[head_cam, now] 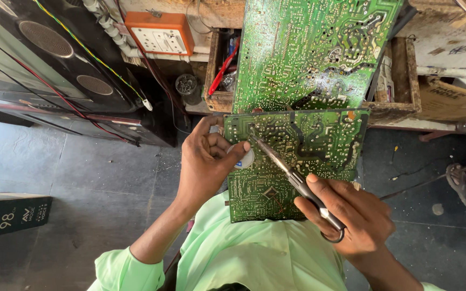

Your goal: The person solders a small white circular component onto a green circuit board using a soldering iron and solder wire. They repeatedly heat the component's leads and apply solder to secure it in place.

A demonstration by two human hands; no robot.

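Two green circuit boards show: a large one [314, 51] leaning upright and a smaller one [297, 156] below it. One metal tool [292, 175], one orange socket box [159, 32], one wooden tray [400, 81], two round speaker grilles [47, 39].

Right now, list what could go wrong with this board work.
1. The left hand grips the lower green board close to the tool tip; a slip may catch the fingers.
2. The board rests on the lap, so it may tilt.
3. The upper board leans overhead and could topple.
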